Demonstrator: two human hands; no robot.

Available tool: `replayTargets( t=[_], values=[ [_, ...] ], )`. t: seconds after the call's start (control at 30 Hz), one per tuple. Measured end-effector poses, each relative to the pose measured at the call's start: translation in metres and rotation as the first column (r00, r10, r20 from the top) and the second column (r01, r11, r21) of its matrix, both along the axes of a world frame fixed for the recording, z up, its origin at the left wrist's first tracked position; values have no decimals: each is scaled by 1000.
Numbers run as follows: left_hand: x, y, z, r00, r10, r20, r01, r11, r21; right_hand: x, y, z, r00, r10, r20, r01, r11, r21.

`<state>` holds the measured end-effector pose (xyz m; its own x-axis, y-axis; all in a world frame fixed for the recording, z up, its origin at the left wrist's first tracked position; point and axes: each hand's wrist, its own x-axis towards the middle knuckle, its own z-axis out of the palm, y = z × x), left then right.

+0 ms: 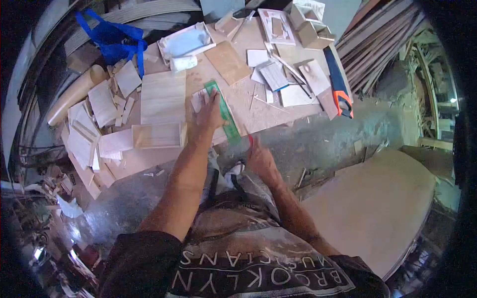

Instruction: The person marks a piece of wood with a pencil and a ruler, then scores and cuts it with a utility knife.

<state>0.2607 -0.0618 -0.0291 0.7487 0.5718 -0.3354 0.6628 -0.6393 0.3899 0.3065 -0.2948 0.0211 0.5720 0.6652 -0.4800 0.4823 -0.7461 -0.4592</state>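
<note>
At the frame's centre, a green ruler (230,130) slants across the worktable (254,116) edge.
The left hand (210,113), fingers partly spread, presses the ruler; the right hand (261,158), closed, grips a red tool (251,140) near its lower end.

The flat green plastic ruler (232,130) lies under the left hand (211,113), on the pinkish-tan wooden tabletop (256,116). Left of that hand lies a pale rectangular wooden panel (162,99); farther left and beyond, a blue fabric bag (117,44). Right of and beyond the right hand (262,161), an orange-and-black-handled handsaw (337,82) lies along the tabletop's right end.
</note>
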Motion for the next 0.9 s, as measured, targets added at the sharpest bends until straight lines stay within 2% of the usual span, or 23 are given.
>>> replayTargets(
  t=[0.03, 0.1, 0.17, 0.2, 0.33, 0.4, 0.5, 0.6, 0.67, 0.77, 0.9],
  values=[
    [-2, -4, 5, 1000, 1, -14, -1, 1000, 5, 1, 6, 0, 1000, 2, -6, -2, 1000, -10],
    [-1, -3, 21, 1000, 11, -22, -11, 1000, 22, 21, 42, -7, 999, -3, -47, 11, 984, 180],
    [-4, -8, 35, 997, 27, -70, -29, 999, -28, 27, 69, -27, 1000, -4, -1, 4, 970, 244],
    [-3, -8, 34, 997, 32, -66, -34, 999, -25, 30, 80, -38, 999, -10, 48, -5, 951, 308],
    [-6, -5, 10, 1000, 13, 2, -13, 997, 71, 36, 102, -64, 998, 28, 63, -45, 956, 291],
    [-7, -7, -3, 999, 1, 35, -5, 994, 106, 37, 103, -76, 998, 46, 31, -54, 922, 382],
    [-5, -7, -10, 999, 18, 40, -26, 980, 196, 37, 107, -81, 998, 46, 33, -54, 949, 311],
    [-3, -5, 8, 999, 24, 48, -28, 995, 95, 37, 109, -71, 999, 32, -22, -27, 976, 218],
    [0, -8, 38, 996, 60, -67, -61, 998, -12, 33, 118, -48, 999, 29, -16, -26, 987, 160],
    [-3, -6, 7, 1000, 30, 4, -30, 997, 69, 38, 127, -33, 998, 56, -29, -54, 996, 78],
    [-2, -7, 2, 1000, 4, -2, -4, 999, 39, 43, 132, -43, 989, 144, -35, -142, 989, 34]
  ],
)
